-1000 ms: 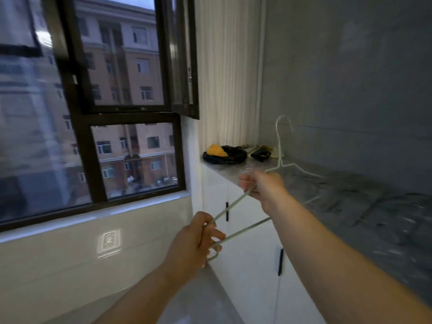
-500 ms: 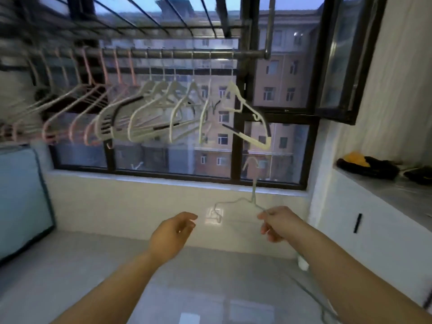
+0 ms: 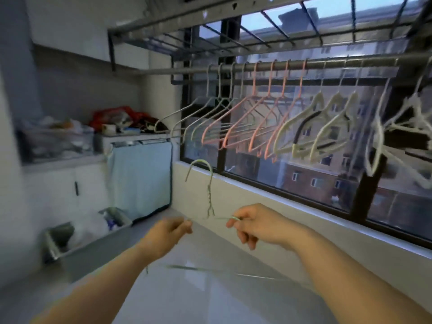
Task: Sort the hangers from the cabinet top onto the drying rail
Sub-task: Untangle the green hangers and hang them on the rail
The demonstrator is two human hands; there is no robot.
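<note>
We are holding one thin pale-green wire hanger (image 3: 208,197) out in front of us, below the drying rail (image 3: 327,63) and well apart from it. Its hook is standing up, the open end curling over to our left, and its long axis is running left to right between our hands. The left hand (image 3: 168,232) is pinching the left shoulder wire at the fingertips (image 3: 187,226). The right hand (image 3: 257,225) is pinching the right shoulder, with its other fingers curled. The bottom bar is passing under both wrists. On the rail, four grey wire hangers (image 3: 187,111), four pink hangers (image 3: 270,83) and three cream hangers (image 3: 318,101) are hanging. The white hangers (image 3: 378,136) farther right are too blurred to count.
</note>
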